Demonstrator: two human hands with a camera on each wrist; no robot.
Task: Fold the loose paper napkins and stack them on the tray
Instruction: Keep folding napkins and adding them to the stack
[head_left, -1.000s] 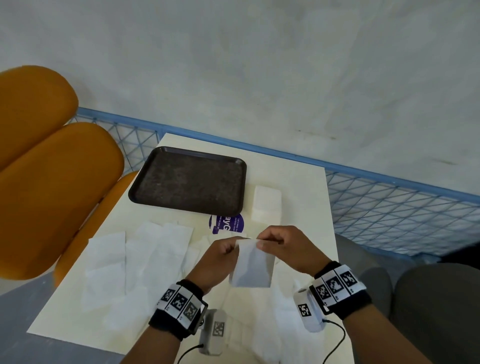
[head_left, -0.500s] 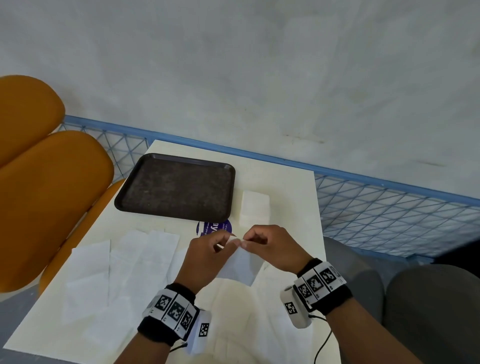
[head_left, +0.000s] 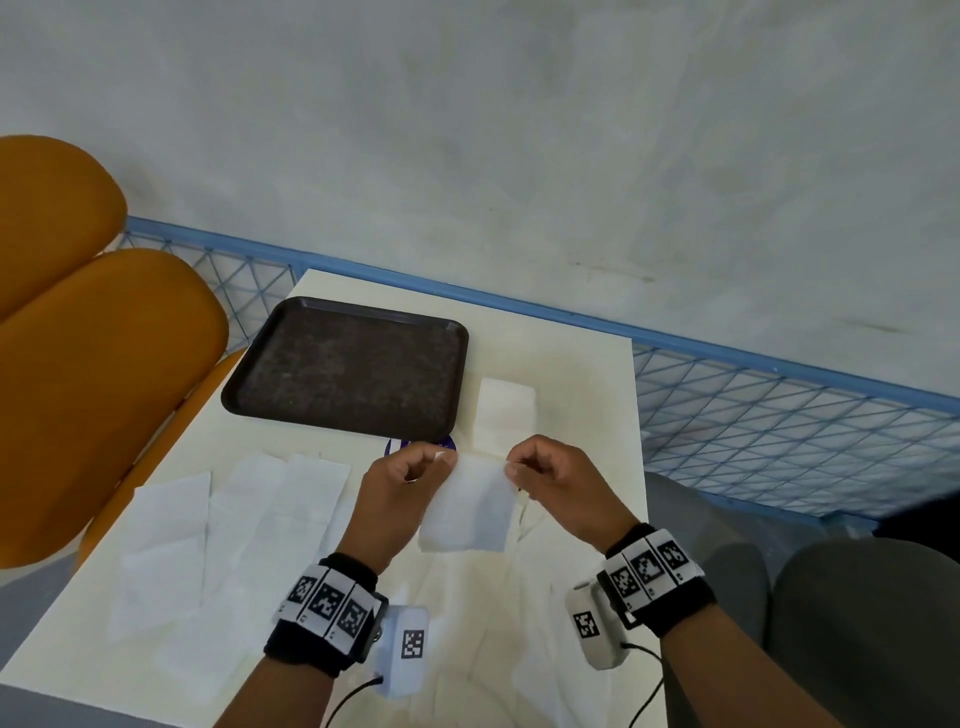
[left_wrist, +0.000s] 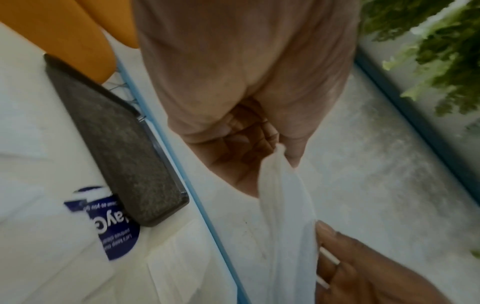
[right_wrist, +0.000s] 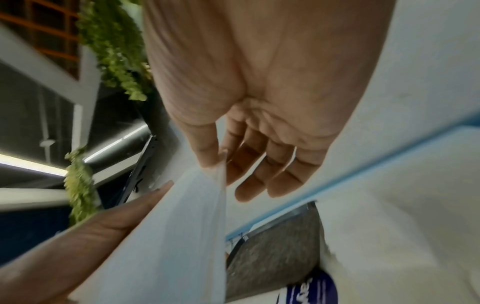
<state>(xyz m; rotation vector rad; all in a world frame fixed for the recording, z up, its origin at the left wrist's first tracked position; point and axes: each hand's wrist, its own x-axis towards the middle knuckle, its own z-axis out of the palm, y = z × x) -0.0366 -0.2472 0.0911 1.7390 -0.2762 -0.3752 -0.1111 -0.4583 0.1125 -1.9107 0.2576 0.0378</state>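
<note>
Both hands hold one white paper napkin (head_left: 470, 506) up above the table, hanging from its top edge. My left hand (head_left: 410, 475) pinches the top left corner, my right hand (head_left: 545, 475) the top right corner. In the left wrist view the napkin (left_wrist: 285, 216) hangs from my left hand (left_wrist: 281, 151), with the right hand's fingers (left_wrist: 345, 257) at its lower edge. The right wrist view shows the thumb and forefinger of my right hand (right_wrist: 221, 160) on the napkin (right_wrist: 176, 236). A dark brown tray (head_left: 348, 369) lies bare at the table's far left. Several loose napkins (head_left: 234, 525) lie flat on the near left.
A small stack of folded white napkins (head_left: 504, 415) sits right of the tray. A purple round sticker (head_left: 421, 445) shows just beyond my left hand. An orange chair (head_left: 88, 364) stands left of the table (head_left: 576, 374). A blue wire fence (head_left: 779, 415) runs behind and to the right.
The hands have spread apart along the napkin's top edge, drawing it out wider and flatter. The camera view has shifted slightly.
</note>
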